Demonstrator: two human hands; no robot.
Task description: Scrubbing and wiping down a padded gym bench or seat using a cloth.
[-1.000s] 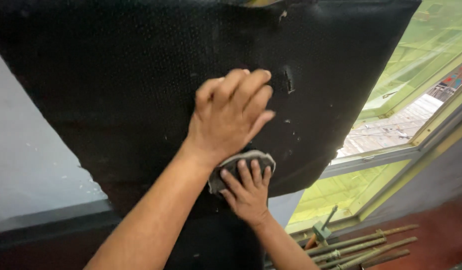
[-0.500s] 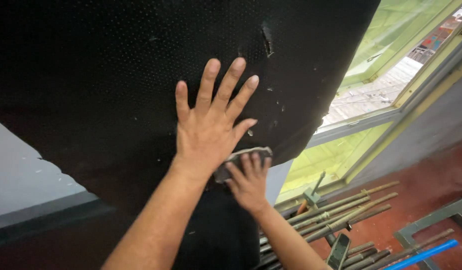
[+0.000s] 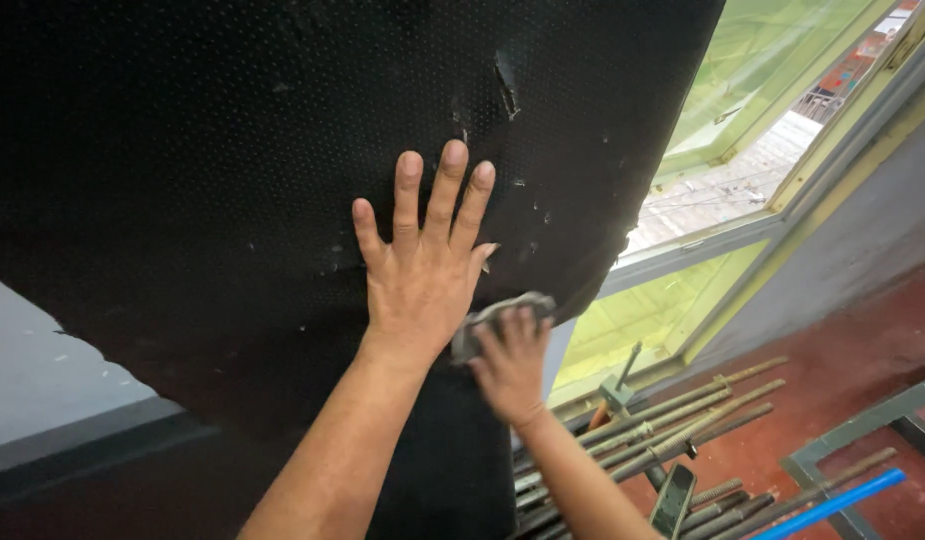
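A: Head view is showing the left hand point(image 3: 423, 275) lying flat against the black perforated sheet point(image 3: 233, 150), fingers spread wide and gripping nothing; it is only pressing. Where is the rag sitting?

B: The grey rag point(image 3: 493, 318) is sitting at about five o'clock from that left hand, just beside the heel of the thumb and touching the sheet; the right hand point(image 3: 510, 365) is covering its lower part, fingers loosely curled over it and pushing it onto the black face; the motion blur is making a tighter reading of the grip hard.

A: How much of the wiping is looking done?

B: I am judging it as partly through; pale flecks and specks are lying at one and two o'clock from the left hand, toward the small tear point(image 3: 506, 95) high on the sheet; the stretch around the rag is looking fairly clean, and the big dark area at nine o'clock is showing only a few specks; so the flecked patch by the tear is looking like what is left.

A: Anything else around?

B: A window frame point(image 3: 743, 235) is running at three o'clock; metal rods point(image 3: 683, 420) are lying on the red floor point(image 3: 863, 360) at four o'clock, with a blue pipe point(image 3: 833, 505) beyond.
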